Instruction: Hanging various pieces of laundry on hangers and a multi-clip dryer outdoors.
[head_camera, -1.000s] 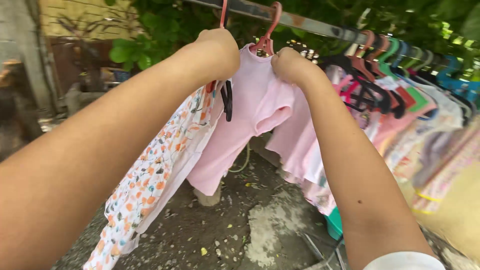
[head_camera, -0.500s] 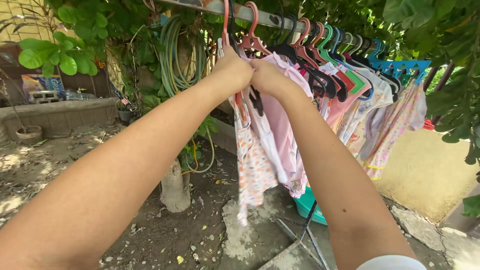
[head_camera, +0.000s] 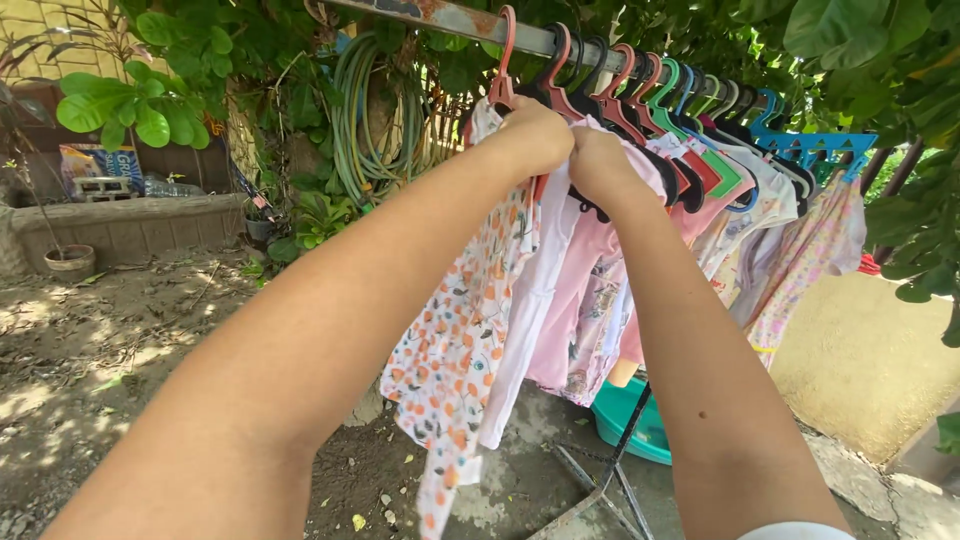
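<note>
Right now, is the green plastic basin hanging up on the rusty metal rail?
No, the green plastic basin sits on the ground beneath the hanging clothes.

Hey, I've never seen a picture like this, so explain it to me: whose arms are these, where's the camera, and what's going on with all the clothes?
The camera sits on a person's head and looks forward and down, so the two bare arms reaching out from the bottom of the picture are that person's own. There is no machine here.

The left hand and the right hand are side by side, both closed on the tops of small garments hanging from a rusty metal rail. The left hand is at a white floral garment on a pinkish hanger; the right hand is at a pink garment. Exactly what each hand grips is hidden by the fingers.

More children's clothes on coloured hangers fill the rail to the right. Below stands a teal basin on bare ground. A coiled green hose hangs behind.
</note>
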